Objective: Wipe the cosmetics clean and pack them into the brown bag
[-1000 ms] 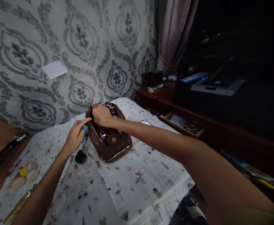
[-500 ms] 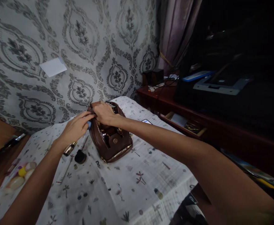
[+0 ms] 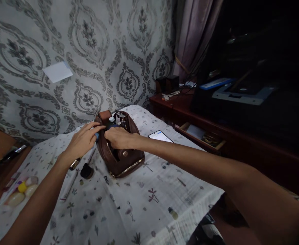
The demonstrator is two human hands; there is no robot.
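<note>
A brown leather pouch (image 3: 125, 160) with a gold zip stands open on the patterned cloth (image 3: 139, 200). Several small bottles (image 3: 120, 119) stick up from its far end. My right hand (image 3: 117, 137) rests on the pouch's open top, fingers curled over the rim. My left hand (image 3: 83, 141) touches the pouch's left edge and pinches a small blue thing (image 3: 97, 136) that I cannot make out.
A black round brush head (image 3: 86, 171) and a gold-capped tube (image 3: 74, 164) lie left of the pouch. Pale sponges (image 3: 19, 194) sit at the far left. A phone (image 3: 160, 136) lies right of the pouch. A dark wooden cabinet with an open drawer (image 3: 203, 136) stands to the right.
My right hand slid from the pouch's far end toward its middle, uncovering the bottles. My left hand rose from the cloth to the pouch's left edge with the blue thing.
</note>
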